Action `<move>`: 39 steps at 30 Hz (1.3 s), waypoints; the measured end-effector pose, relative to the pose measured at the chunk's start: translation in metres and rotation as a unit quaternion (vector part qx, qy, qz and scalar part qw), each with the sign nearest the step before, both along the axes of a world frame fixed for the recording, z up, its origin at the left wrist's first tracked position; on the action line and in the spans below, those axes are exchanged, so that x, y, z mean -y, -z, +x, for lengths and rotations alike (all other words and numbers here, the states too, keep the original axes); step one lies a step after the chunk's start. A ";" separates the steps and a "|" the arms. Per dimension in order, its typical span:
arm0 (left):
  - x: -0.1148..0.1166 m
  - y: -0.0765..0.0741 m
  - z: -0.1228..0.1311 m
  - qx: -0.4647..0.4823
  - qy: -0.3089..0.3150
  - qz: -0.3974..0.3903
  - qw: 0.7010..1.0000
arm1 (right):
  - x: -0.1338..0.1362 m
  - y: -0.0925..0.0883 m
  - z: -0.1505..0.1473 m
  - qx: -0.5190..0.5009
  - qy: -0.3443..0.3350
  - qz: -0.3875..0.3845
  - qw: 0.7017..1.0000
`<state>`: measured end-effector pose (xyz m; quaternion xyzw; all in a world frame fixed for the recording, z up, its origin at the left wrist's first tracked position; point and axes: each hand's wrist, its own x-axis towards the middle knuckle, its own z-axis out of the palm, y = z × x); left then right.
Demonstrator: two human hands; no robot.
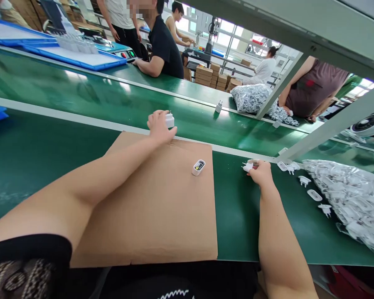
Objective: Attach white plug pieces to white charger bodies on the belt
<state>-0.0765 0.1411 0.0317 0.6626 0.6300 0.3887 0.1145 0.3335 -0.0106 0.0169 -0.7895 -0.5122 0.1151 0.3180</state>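
My left hand (158, 126) reaches over the far edge of a brown cardboard sheet (156, 216) and grips a white charger body (169, 120) at the edge of the green conveyor belt (81, 95). My right hand (261, 171) rests on the green table to the right of the cardboard, fingers closed on a small white plug piece (247, 167). An open white charger shell (198, 167) with yellow and dark parts inside lies on the cardboard between my hands.
A clear bag full of white plug pieces (352, 199) lies at the right, with loose plug pieces (304, 180) beside it. Another charger (218, 107) stands on the belt. Other people work across the belt near a bag of parts (251, 99) and blue trays (81, 58).
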 end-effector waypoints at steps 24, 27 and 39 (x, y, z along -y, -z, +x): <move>0.141 0.028 0.046 0.122 0.422 -0.115 0.891 | 0.030 -0.029 -0.147 -0.390 -0.180 0.049 0.902; 0.139 0.027 0.046 0.128 0.416 -0.114 0.893 | 0.037 -0.029 -0.157 -0.321 -0.200 0.082 0.922; 0.139 0.023 0.048 0.141 0.420 -0.121 0.888 | 0.047 -0.029 -0.167 0.117 -0.340 0.185 0.915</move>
